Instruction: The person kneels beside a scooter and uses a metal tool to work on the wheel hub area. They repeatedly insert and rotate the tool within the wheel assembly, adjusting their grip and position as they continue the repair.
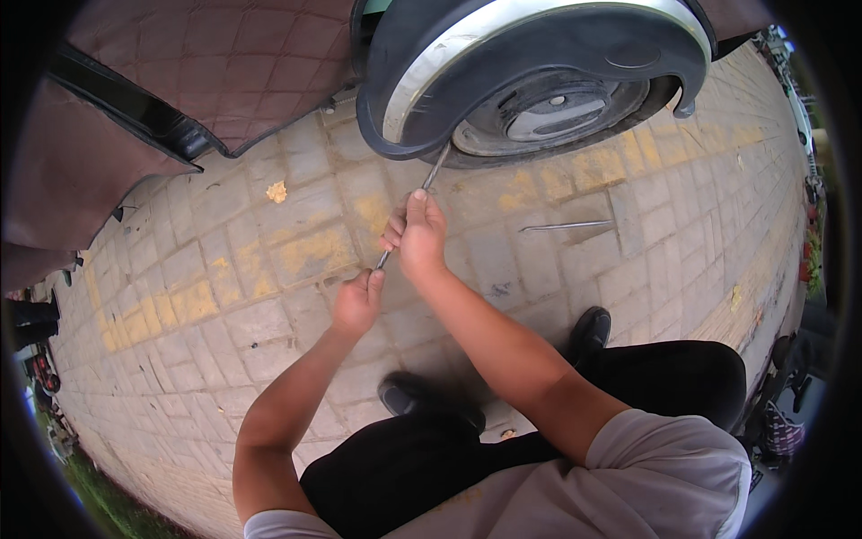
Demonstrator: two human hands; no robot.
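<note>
A long thin metal lever bar [435, 167] runs from my hands up to the edge of a scooter wheel, its tip tucked between the black tyre [485, 159] and the rim [557, 112]. My right hand [418, 235] grips the bar near its middle. My left hand [357, 302] holds the bar's lower end. A dark mudguard [539, 49] with a silver stripe arches over the wheel.
A second thin metal bar [566, 225] lies on the brick paving [242, 269] to the right of my hands. A quilted maroon cover [180, 72] hangs at the upper left. My black shoes [588, 331] rest on the bricks below the wheel. Grass borders the paving at lower left.
</note>
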